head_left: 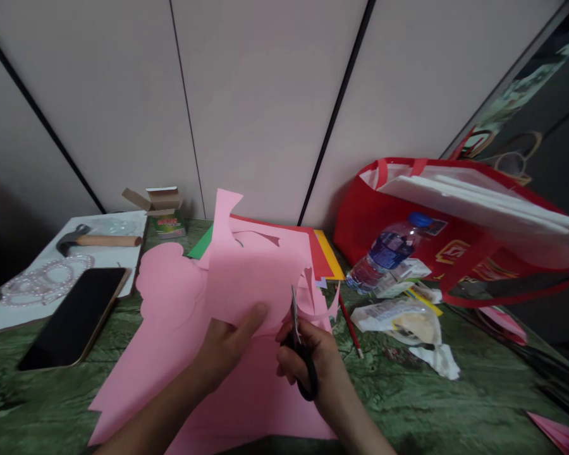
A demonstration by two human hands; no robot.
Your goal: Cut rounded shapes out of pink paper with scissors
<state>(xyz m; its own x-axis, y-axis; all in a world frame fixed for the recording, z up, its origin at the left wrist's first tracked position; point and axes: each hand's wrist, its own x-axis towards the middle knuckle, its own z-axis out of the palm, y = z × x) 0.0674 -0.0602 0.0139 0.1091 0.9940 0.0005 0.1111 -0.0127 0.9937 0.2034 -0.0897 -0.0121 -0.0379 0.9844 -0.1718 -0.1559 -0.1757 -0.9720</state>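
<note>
Far left on the green marbled table [38, 404]: a hammer [95, 241], bead bracelets [45, 278] and a dark phone [73, 316], with a small open cardboard box [159, 201] behind them. None of it touches my work.

My left hand [227, 344] pinches the raised pink paper sheet [256, 272], thumb on the front face, fingers behind it out of view. The sheet is held up in front of me, above more pink paper [171, 354] lying flat on the table. It looks thin, light and floppy, and I judge it will buckle or tear if gripped far from the cut, so the best hold is near the cut line.

My right hand [313, 360] is closed through the black handles of the scissors [298, 335], blades pointing up into the sheet's right edge.

Right of that: a red pencil [349, 323], crumpled wrappers [403, 319], a water bottle [389, 251] and a red bag [459, 227].
</note>
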